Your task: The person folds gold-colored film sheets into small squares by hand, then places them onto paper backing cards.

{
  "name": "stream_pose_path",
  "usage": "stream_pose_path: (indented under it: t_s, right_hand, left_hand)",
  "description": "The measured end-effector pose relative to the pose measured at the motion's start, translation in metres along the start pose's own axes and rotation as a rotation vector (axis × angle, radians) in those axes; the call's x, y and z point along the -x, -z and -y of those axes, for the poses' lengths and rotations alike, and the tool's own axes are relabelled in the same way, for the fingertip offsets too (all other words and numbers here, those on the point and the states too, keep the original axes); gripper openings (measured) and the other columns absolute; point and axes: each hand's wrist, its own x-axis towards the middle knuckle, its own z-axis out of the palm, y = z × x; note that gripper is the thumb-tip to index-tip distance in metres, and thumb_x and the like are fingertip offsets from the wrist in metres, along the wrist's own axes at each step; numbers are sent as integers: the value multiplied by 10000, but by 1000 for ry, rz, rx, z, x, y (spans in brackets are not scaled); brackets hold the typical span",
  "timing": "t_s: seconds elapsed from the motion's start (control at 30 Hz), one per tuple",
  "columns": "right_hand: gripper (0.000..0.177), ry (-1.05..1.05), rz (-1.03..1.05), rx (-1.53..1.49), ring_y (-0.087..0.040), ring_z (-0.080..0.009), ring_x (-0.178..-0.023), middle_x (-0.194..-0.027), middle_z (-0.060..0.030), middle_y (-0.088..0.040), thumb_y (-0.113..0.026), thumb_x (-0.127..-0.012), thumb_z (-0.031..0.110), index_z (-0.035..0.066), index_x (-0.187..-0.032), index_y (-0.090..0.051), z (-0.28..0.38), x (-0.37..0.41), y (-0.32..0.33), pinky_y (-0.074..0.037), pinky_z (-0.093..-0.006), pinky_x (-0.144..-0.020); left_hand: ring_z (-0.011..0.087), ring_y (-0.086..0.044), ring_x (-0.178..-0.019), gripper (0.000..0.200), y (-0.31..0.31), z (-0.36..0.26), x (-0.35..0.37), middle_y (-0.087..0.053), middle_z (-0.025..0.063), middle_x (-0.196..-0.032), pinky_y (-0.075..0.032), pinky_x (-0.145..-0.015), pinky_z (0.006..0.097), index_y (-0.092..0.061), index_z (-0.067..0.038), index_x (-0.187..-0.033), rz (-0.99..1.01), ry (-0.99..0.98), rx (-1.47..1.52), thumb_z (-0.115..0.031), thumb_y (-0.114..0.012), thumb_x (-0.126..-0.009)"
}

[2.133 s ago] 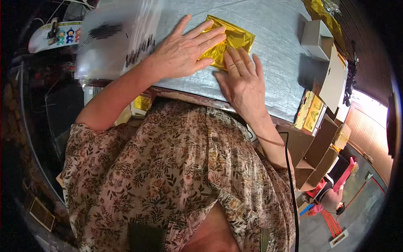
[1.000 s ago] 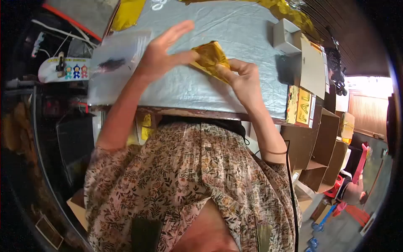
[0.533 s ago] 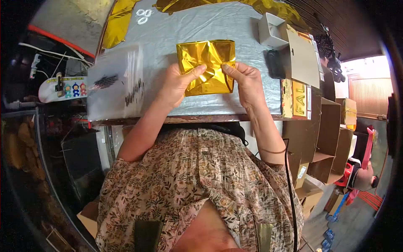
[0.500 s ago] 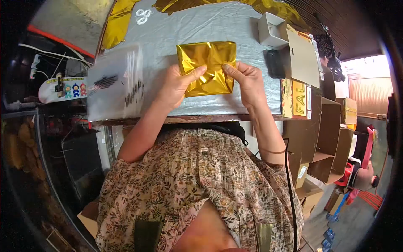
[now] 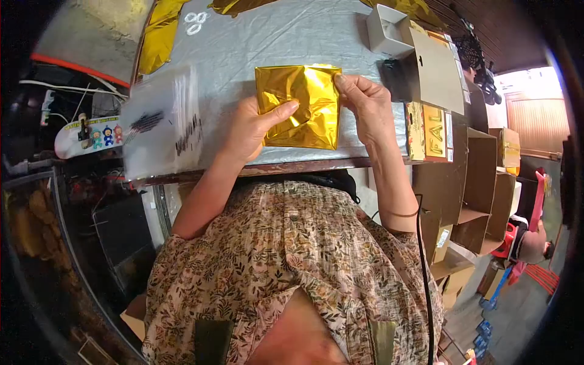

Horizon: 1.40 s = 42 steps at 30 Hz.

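A folded square of shiny gold foil point(image 5: 304, 125) is held up over the near part of the table. My left hand point(image 5: 252, 125) grips its left side, thumb lying across the front and fingers hidden behind. At the upper right corner, my right hand point(image 5: 367, 100) pinches the foil between thumb and fingers. Creases run over the foil's face, and its outline is nearly square. To the left of my left hand lies a stack of clear plastic bags point(image 5: 161, 121) with dark marks on it.
The table point(image 5: 243, 36) has a grey cover. Gold foil sheets point(image 5: 159, 36) lie along its far and left edges, near white rings point(image 5: 194, 23). On the right are a white box point(image 5: 389, 30), a dark pouch point(image 5: 395, 79), printed packages point(image 5: 435, 131) and cardboard boxes point(image 5: 477, 176). Another person point(image 5: 529, 237) is farther right.
My right hand has slid up from the foil's right side to its upper right corner. The foil now looks flatter. My left hand keeps its grip, and the view has shifted slightly.
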Motion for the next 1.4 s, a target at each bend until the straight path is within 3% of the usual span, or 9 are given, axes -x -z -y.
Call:
stream_pose_path:
  t_s: [0.4,0.63,0.7,0.77,0.87,0.97,1.23,1.3,1.4]
  right_hand:
    - [158,49,-37,21,-676,-88,-832,-934,-37,-779,-761,-995,143,-6,-1026,-803,-4,1,4,-528,-250,-804]
    - [169,-5,187,74,-703,-119,-963,-1063,-70,-784,-803,-918,23,-31,-1076,-779,17,15,2,-546,-289,-925]
    - [224,187,206,446,-697,-121,-988,-1069,-64,-783,-825,-893,14,-27,-1107,-774,14,19,3,-545,-295,-923]
    - [197,255,162,465,-708,-141,-952,-1030,-65,-790,-824,-891,17,-9,-1079,-773,3,17,-4,-542,-299,-900]
    - [190,1010,-25,1059,-700,-261,-855,-999,-105,-768,-807,-811,1,31,-984,-736,-6,-1,-14,-530,-362,-781]
    - [231,1143,81,1381,-678,-269,-839,-1010,-88,-748,-798,-778,55,41,-986,-699,-27,-20,-15,-508,-386,-733]
    - [305,1005,271,1363,-673,-285,-857,-1000,-93,-724,-855,-788,172,55,-1026,-703,-50,-4,-38,-515,-423,-796]
    - [388,849,308,1257,-672,-294,-904,-1045,-108,-725,-871,-798,213,44,-1103,-701,-41,-1,-37,-514,-430,-835]
    - [582,655,271,1159,-659,-317,-1002,-1143,-135,-720,-899,-805,293,28,-1269,-671,-27,-3,-39,-503,-443,-914]
  left_hand:
    - [119,-702,-1049,261,-5,2,2,-759,56,-1190,-557,-929,314,-726,-16,-1252,4,32,54,-112,-736,-1010]
    - [129,-704,-1045,252,5,-1,-9,-763,59,-1190,-562,-932,320,-740,-14,-1231,-22,-142,-19,-147,-733,-1017]
    - [135,-704,-1044,260,10,-9,-14,-764,62,-1191,-562,-933,321,-742,-13,-1226,-21,-172,-43,-161,-742,-1012]
    - [149,-703,-1042,302,16,-30,-24,-772,63,-1151,-564,-936,324,-742,-10,-1221,-8,13,-458,-196,-775,-986]
    - [185,-717,-1039,395,52,-9,-65,-750,96,-1185,-581,-948,340,-688,10,-1301,-47,-116,-467,-224,-760,-991]
    - [197,-723,-1056,443,78,-12,-83,-729,114,-1230,-592,-964,360,-636,25,-1363,-177,-53,-417,-255,-712,-1028]
    - [230,-700,-1179,494,99,-12,-87,-708,126,-1333,-552,-1039,354,-549,19,-1491,-228,145,-322,-276,-607,-1098]
    - [212,-698,-1204,414,105,-6,-89,-721,135,-1325,-551,-1043,344,-620,17,-1421,-88,-93,-725,-207,-634,-1073]
    - [190,-698,-1209,354,103,-3,-91,-743,129,-1298,-547,-1042,325,-674,-9,-1367,-102,-113,-715,-145,-658,-1040]
